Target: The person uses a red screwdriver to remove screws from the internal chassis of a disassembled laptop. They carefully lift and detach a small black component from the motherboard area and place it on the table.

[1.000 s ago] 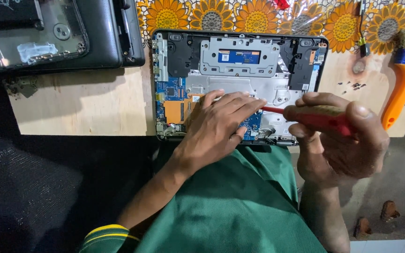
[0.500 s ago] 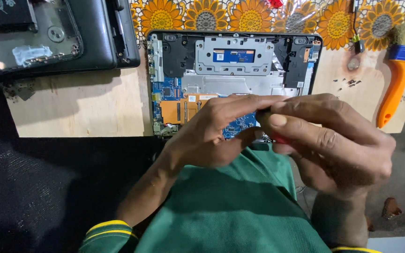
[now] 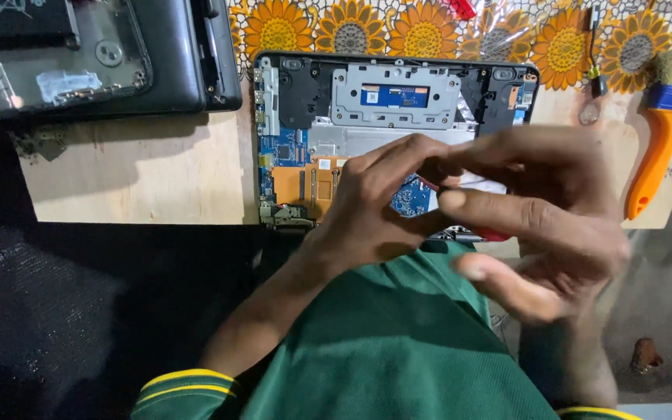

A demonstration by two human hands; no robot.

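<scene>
Wooden board (image 3: 141, 179) under opened laptop (image 3: 398, 101), both hands over it.

Setting: small electronics repair bench, informal workshop. Evidence: opened laptop (image 3: 394, 117) with exposed circuit boards lying on a bare wooden board (image 3: 141, 167); second dismantled dark laptop shell (image 3: 95, 54) far left; orange-handled dusting brush (image 3: 663, 124) at right; sunflower-print cloth (image 3: 429, 27) along far edge.

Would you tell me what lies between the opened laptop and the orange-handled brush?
In the head view, a small screwdriver lies between the opened laptop and the brush.
</scene>
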